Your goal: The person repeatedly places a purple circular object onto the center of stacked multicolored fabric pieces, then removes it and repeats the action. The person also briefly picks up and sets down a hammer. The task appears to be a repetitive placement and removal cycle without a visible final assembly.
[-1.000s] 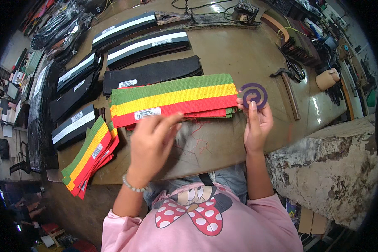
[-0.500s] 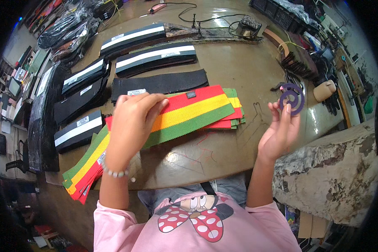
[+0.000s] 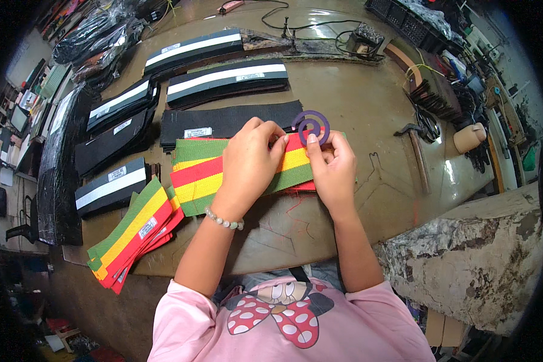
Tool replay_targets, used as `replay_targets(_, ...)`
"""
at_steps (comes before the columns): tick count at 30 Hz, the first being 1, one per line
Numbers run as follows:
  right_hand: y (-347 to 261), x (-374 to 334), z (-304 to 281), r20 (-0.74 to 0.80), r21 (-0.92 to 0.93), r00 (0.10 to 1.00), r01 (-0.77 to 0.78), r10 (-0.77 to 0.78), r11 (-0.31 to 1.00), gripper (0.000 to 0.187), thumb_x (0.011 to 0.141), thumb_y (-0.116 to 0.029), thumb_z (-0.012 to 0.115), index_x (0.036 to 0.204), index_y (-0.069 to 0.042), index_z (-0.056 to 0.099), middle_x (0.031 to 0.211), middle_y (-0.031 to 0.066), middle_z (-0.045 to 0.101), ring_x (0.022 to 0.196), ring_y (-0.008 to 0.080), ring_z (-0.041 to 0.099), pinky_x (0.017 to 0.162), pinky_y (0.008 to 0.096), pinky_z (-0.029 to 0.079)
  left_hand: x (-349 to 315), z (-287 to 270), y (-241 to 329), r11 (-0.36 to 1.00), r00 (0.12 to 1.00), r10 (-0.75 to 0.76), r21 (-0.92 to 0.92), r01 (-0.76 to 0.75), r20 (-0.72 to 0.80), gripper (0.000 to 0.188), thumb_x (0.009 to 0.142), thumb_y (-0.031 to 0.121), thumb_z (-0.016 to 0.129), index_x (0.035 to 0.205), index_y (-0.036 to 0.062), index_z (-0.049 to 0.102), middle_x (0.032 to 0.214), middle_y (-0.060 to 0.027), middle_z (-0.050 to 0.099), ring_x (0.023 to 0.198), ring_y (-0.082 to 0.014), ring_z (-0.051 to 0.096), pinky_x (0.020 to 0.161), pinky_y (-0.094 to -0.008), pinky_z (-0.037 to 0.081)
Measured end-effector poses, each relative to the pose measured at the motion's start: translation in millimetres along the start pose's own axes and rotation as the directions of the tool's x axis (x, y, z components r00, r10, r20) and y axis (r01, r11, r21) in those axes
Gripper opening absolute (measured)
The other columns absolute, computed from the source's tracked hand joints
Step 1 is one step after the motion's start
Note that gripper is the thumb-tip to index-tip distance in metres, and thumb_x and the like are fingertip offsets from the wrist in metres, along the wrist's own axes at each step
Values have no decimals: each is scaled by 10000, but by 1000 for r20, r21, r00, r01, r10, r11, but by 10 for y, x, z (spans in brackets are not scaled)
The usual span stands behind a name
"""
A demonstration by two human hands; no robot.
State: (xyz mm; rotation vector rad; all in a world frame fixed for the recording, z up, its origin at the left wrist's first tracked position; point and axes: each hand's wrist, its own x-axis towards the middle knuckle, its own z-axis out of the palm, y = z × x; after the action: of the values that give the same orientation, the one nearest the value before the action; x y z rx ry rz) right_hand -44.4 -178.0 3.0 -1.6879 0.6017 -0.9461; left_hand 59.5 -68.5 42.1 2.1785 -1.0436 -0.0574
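Observation:
Red, yellow and green striped woven strips lie in a stack (image 3: pixel 200 182) in front of me. My left hand (image 3: pixel 253 160) is over the stack, its thumb and fingers pinched at the red stripe; what is between them is hidden. Close beside it, my right hand (image 3: pixel 333 172) holds a flat dark purple spiral coil (image 3: pixel 324 128) upright between thumb and fingers, above the stack's right part. A fanned second pile of striped strips (image 3: pixel 133 232), with a small white label on top, lies to the left at the table's near edge.
Black strip stacks, several with a white band (image 3: pixel 226 84), lie behind and to the left. A hammer (image 3: pixel 419 160), scissors (image 3: pixel 428 128) and a beige container (image 3: pixel 469 139) are at the right. Farther back are a brown bundle (image 3: pixel 431 87) and a black crate (image 3: pixel 404 24).
My right hand has brought the purple coil leftward from the table's right side to the striped stack. My left hand has moved right along the strips, and the top strip now lies less tilted.

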Motion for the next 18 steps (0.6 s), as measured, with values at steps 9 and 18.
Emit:
replay_targets(9, -91, -28, 41, 28, -47, 990, 142, -141, 989, 132, 908, -43, 653, 840, 53, 595, 994, 122, 611, 778, 164, 659, 671, 275, 552, -54, 103, -146, 987, 972, 155, -21, -162, -178, 143, 924, 118, 660, 920, -21, 628, 873, -163, 609, 770, -343, 620, 687, -419, 491)
replay_targets(18, -97, -64, 58, 54, -104, 980, 195, -190, 975, 96, 866, -33, 663, 823, 26, 600, 888, 119, 610, 719, 217, 645, 660, 325, 526, -69, 115, -181, 988, 978, 155, 20, -154, -142, 139, 939, 117, 620, 911, -15, 587, 879, -170, 587, 804, -367, 602, 706, -449, 492)
